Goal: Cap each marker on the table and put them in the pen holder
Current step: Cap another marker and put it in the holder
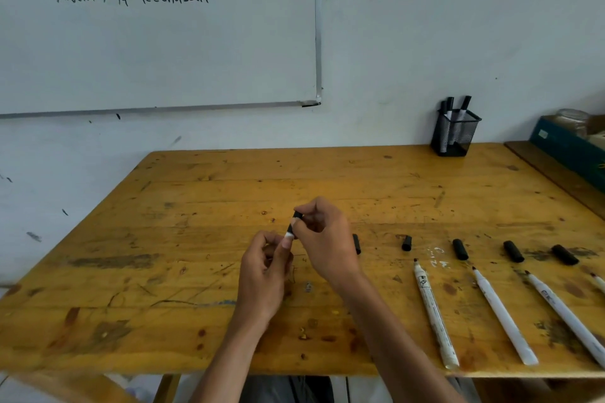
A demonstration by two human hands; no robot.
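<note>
Over the middle of the wooden table (196,206), my left hand (265,275) grips a white marker (289,235), mostly hidden in the fist. My right hand (324,239) pinches a black cap (296,216) at the marker's top end. To the right lie three uncapped white markers (432,314) (504,317) (566,314), and a fourth (599,281) is cut off by the frame edge. Several loose black caps (406,243) (460,249) (513,251) (564,254) lie above them; one cap (357,244) sits beside my right hand. A black mesh pen holder (455,132) at the back right holds three capped markers.
A whiteboard (157,42) with writing hangs on the wall behind the table. At the far right stand a green box (569,150) and a glass jar (571,119) on a darker ledge. My legs show below the table's front edge.
</note>
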